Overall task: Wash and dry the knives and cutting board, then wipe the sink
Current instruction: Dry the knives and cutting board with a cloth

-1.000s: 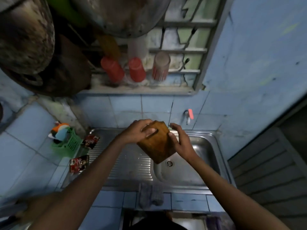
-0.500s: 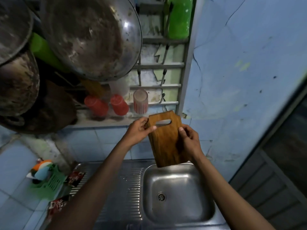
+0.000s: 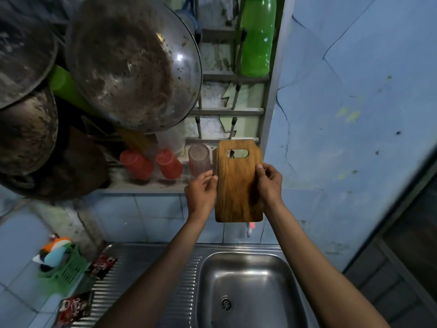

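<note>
Wall: blue tile and cracked blue plaster, with a barred rack [image 3: 227, 112] above the ledge.
Sink: steel sink [image 3: 250, 292] at the bottom, drain in the basin, ribbed drainboard to its left.
Cutting board: wooden cutting board [image 3: 237, 183] held upright above the sink, handle slot on top, in front of the rack.
Left hand: left hand [image 3: 201, 192] pinches the board's left edge.
Right hand: right hand [image 3: 269, 183] grips the right edge, thumb on the face.
Ledge: two red cups [image 3: 151, 164] and a clear cup [image 3: 198, 159] just left of the board.
Left side: hanging pans [image 3: 132, 67]; green basket [image 3: 68, 268] on the counter.
</note>
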